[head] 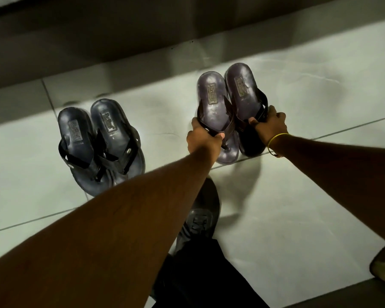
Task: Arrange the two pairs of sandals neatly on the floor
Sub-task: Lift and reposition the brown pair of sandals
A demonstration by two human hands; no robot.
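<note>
**On the tiled floor: second pair in our grip**

On the floor point(298, 196), our left hand point(203, 138) grasps one purple sandal point(211, 107) by its strap, our right hand point(269, 127) its mate point(242, 90). The dark pair point(98, 141) lies well apart. Uneven release could skew them. Our forearm hides the dark pair's toes.

Dim room, with one pool of hard light across the middle of the frame on the pale floor point(298, 103). The top band and lower right corner sink into shadow. Forearms cast soft shadows at centre. Edges bend outward, slightly blurred.
</note>
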